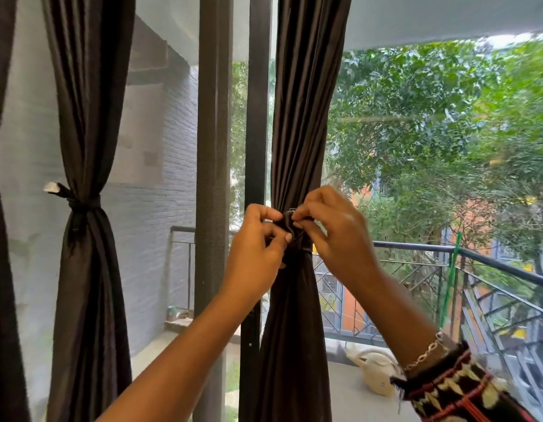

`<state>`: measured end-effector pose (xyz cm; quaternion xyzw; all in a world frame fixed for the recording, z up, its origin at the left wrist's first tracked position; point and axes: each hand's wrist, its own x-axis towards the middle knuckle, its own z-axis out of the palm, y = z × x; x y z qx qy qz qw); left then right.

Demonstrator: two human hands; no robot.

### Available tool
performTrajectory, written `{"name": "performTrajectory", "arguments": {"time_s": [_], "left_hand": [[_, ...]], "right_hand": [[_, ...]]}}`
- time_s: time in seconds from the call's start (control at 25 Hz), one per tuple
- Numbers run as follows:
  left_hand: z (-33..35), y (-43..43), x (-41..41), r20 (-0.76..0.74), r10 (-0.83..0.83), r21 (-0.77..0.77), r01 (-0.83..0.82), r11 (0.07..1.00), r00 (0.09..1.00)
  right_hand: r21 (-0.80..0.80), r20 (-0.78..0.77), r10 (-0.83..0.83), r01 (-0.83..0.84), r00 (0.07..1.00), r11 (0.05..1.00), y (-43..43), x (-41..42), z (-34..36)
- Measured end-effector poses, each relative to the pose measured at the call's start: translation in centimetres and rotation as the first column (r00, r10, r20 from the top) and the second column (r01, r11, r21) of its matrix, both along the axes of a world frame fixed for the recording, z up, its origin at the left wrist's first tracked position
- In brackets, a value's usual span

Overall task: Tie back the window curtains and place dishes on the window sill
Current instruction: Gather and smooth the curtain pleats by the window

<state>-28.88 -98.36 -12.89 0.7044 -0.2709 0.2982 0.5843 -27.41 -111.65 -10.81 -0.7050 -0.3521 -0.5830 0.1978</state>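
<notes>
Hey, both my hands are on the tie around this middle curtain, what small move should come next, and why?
Probably pull the tie snug with both hands to finish it. The left hand and right hand each pinch it at the gathered waist of the middle curtain, and it looks loose and unfinished there, while the left curtain already hangs tied back.

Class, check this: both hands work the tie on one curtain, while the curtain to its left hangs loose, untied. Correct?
No. In the head view a knotted band already cinches the left curtain. The left hand and right hand do work the tie.
</notes>
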Motion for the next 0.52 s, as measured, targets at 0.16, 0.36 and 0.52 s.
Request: {"name": "performTrajectory", "arguments": {"time_s": [0.16, 0.36, 0.52], "left_hand": [[0.3, 0.5, 0.2, 0.002, -0.025, -0.020, 0.025, 0.999, 1.000], [0.7, 0.8, 0.5, 0.000, -0.010, 0.068, 0.010, 0.998, 1.000], [0.7, 0.6, -0.1, 0.169, 0.160, 0.367, -0.213, 0.906, 0.972]], "right_hand": [[-0.122, 0.062, -0.108, 0.115, 0.992, 0.986, -0.3, -0.2, -1.8], [-0.131, 0.066, -0.298, 0.304, 0.952, 0.943, 0.3, -0.5, -2.6], [-0.100, -0.011, -0.242, 0.239, 0.970, 0.966, 0.7, -0.4, -2.1]]}}
